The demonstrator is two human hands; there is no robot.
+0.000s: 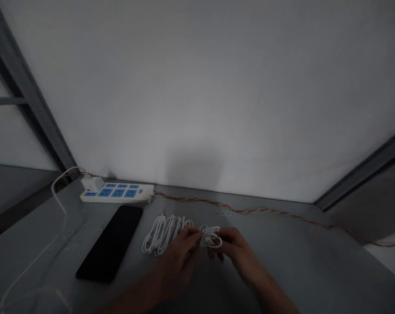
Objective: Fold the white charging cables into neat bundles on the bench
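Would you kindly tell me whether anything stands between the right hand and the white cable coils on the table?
Yes: the small cable bundle and the left hand are between the right hand and those coils.

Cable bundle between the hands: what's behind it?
Behind the cable bundle: a thin white loop, then a twisted wire, then the wall. The bundle, left hand and right hand hide whatever lies directly behind them.

One black phone [110, 244]; right of it, two hands [181, 249], one held cable coil [211, 237]; behind it, one power strip [119, 193].
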